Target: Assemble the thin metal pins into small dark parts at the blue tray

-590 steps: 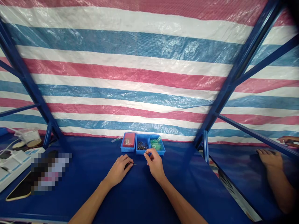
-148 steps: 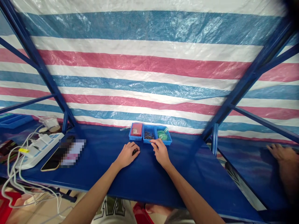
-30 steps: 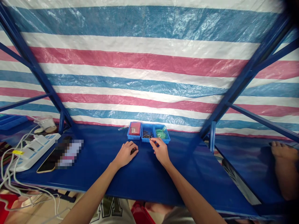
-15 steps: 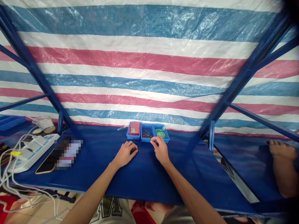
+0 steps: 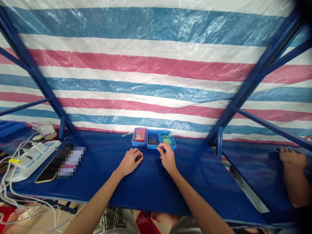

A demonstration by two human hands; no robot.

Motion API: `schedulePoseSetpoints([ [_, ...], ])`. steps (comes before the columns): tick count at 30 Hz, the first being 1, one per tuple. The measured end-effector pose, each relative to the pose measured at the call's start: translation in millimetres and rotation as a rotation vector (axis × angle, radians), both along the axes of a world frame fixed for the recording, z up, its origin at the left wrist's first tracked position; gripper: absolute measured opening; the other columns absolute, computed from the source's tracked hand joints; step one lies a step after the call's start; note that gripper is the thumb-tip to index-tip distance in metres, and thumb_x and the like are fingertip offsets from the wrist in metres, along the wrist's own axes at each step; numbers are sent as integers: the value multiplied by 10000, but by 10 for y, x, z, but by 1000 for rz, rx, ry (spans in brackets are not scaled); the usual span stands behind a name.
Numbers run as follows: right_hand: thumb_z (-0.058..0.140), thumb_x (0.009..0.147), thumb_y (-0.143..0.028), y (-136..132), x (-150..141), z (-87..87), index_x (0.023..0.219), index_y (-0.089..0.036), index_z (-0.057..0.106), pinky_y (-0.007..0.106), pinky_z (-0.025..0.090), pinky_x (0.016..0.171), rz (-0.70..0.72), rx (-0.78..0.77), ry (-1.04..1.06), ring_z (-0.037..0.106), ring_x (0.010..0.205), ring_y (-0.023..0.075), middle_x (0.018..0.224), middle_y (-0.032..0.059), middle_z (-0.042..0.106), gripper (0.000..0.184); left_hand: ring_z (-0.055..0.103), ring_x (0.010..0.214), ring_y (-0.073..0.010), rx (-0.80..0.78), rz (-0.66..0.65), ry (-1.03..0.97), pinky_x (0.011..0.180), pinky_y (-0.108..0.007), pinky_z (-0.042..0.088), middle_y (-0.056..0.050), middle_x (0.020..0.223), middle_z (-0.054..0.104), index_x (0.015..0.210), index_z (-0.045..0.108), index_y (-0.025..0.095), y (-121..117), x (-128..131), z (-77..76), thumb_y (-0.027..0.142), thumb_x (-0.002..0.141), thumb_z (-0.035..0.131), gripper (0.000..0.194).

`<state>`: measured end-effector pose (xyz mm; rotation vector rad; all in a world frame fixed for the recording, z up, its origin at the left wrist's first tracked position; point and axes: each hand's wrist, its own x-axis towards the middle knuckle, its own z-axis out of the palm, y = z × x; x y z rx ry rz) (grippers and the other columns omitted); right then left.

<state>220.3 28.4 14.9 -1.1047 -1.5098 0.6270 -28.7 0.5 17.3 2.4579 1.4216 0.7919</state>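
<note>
My left hand (image 5: 129,161) rests on the blue table with its fingers curled round a small clump of dark screws (image 5: 137,158), mostly hidden by the fingers. My right hand (image 5: 168,159) hovers at the front edge of the bins, thumb and forefinger pinched together; whatever is between them is too small to make out. Just beyond the hands stand three joined blue bins. In the left bin (image 5: 138,144) lies a red packet (image 5: 140,134). Dark loose screws (image 5: 152,140) fill part of the middle bin (image 5: 153,147). Green pieces (image 5: 166,139) lie in the right bin (image 5: 174,147), partly behind my right hand.
A white power strip (image 5: 34,161) with tangled cables and a phone (image 5: 48,169) lie at the left. Behind them is a clear plastic cup (image 5: 46,130). Blue metal frame posts (image 5: 219,143) flank the table. Another person's arm (image 5: 296,177) rests at the far right.
Both hands keep nearly the same places and grips. The view has shifted slightly; the right fingers have barely moved beside the bins.
</note>
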Motion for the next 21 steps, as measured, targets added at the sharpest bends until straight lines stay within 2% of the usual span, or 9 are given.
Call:
schedulePoseSetpoints([
  [4, 580, 1000, -564, -15, -14, -2, 1039, -245, 640, 264, 573, 470, 19, -88, 56, 669, 749, 213, 868, 35, 647, 327, 610, 1001, -242, -5, 1, 1, 859, -385, 448, -29, 1063, 673, 1032, 677, 268, -6, 0, 8, 339, 1065, 569, 133],
  [7, 610, 983, -575, -24, -25, -17, 1042, -247, 615, 251, 542, 426, 37, -144, 90, 657, 660, 197, 774, -3, 610, 334, 609, 999, -242, -7, 3, 7, 855, -383, 447, -33, 1061, 674, 1029, 678, 266, -3, -2, 6, 340, 1066, 567, 139],
  [11, 608, 989, -552, -23, -30, -29, 993, -243, 637, 252, 504, 424, 49, -124, 34, 613, 628, 183, 813, 13, 630, 310, 604, 1008, -244, -10, 0, 11, 866, -394, 449, -37, 1069, 677, 1042, 678, 267, 5, -5, -6, 349, 1071, 554, 152],
  [13, 594, 1004, -513, -18, -26, -25, 975, -241, 659, 278, 541, 510, 37, -48, -35, 634, 724, 204, 915, 46, 662, 281, 603, 1007, -246, -10, 1, 12, 870, -398, 452, -40, 1069, 677, 1044, 680, 267, 8, -5, -11, 359, 1072, 548, 163],
  [15, 576, 1020, -451, -11, -19, -21, 962, -241, 673, 325, 582, 668, 23, 36, -107, 648, 833, 227, 976, 60, 666, 239, 602, 1008, -248, -11, 6, 13, 872, -399, 453, -40, 1066, 677, 1039, 680, 269, 9, -4, -13, 361, 1071, 549, 163],
  [17, 561, 1029, -396, -4, -13, -21, 979, -246, 686, 372, 575, 809, 14, 87, -162, 651, 891, 241, 985, 61, 662, 202, 603, 1010, -246, -13, 7, 14, 873, -398, 452, -34, 1066, 676, 1037, 678, 273, 10, -4, -13, 352, 1069, 555, 150],
  [21, 532, 1044, -352, 0, -6, -31, 1059, -261, 707, 400, 548, 895, 15, 115, -209, 654, 930, 256, 1025, 69, 668, 198, 610, 1013, -249, -9, 0, 9, 870, -397, 457, -38, 1064, 675, 1033, 678, 273, 11, -4, -11, 355, 1066, 558, 148],
])
